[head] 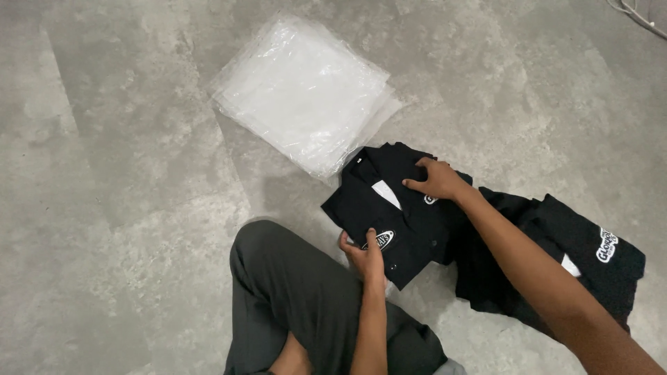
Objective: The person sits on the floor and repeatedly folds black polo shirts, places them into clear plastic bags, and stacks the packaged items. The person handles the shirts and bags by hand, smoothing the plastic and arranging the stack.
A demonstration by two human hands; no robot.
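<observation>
A folded black shirt (399, 226) with a white oval chest patch lies on the grey floor in front of me. My left hand (365, 257) grips its near edge beside the patch. My right hand (434, 179) lies flat on the shirt's far side, close to the collar, with the fingers spread. A white tag or card shows at the open collar (386, 192).
A stack of clear plastic bags (306, 90) lies on the floor just beyond the shirt. More black garments (556, 257) with a white patch are heaped at the right, under my right forearm. My bent knee in dark grey trousers (292, 292) is at the bottom centre. A cable (636, 14) crosses the top right corner.
</observation>
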